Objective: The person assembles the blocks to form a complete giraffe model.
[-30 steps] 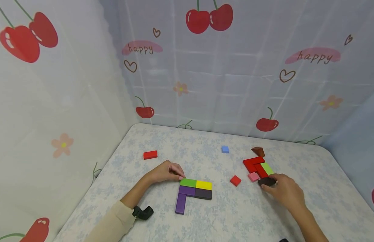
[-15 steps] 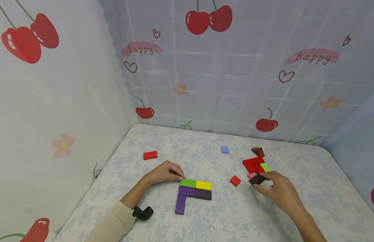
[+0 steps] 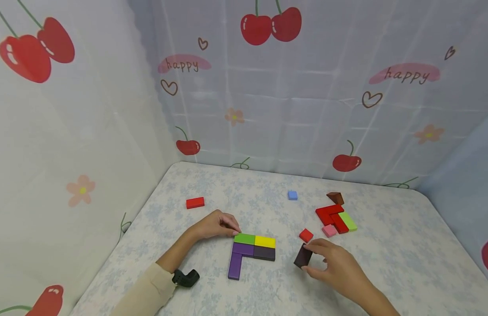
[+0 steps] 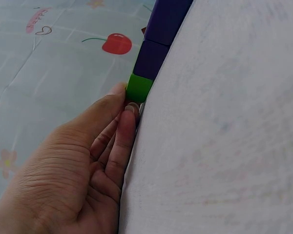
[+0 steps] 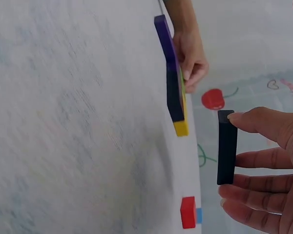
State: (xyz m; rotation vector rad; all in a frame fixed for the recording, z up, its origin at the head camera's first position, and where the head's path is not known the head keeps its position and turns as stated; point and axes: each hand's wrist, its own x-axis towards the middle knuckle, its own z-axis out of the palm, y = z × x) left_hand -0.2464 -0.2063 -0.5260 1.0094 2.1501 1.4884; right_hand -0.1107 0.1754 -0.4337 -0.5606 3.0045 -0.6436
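Note:
In the head view, a flat block figure lies on the table: a green block [image 3: 245, 238], a yellow block [image 3: 265, 242], two purple blocks [image 3: 235, 265] and a dark block [image 3: 264, 253]. My left hand [image 3: 217, 224] rests at its far left corner, thumb and fingertips pinching the green block's edge; the left wrist view has them right at that block's end. My right hand [image 3: 339, 267] holds another dark rectangular block [image 3: 303, 256] by its ends, between thumb and fingers. That block is tilted and raised off the table in the right wrist view, right of the figure.
A red block [image 3: 306, 235] lies just beyond the held block. Farther right are a pink block [image 3: 329, 231], joined red blocks [image 3: 329, 213] with a light green block [image 3: 348, 221], and a brown triangular block [image 3: 335, 198]. A blue block [image 3: 292, 195] and another red block [image 3: 195, 202] lie farther back.
My right hand has lifted the dark block from beside the pink block and carried it left toward the figure, turning it more upright. My left hand and the figure stay put.

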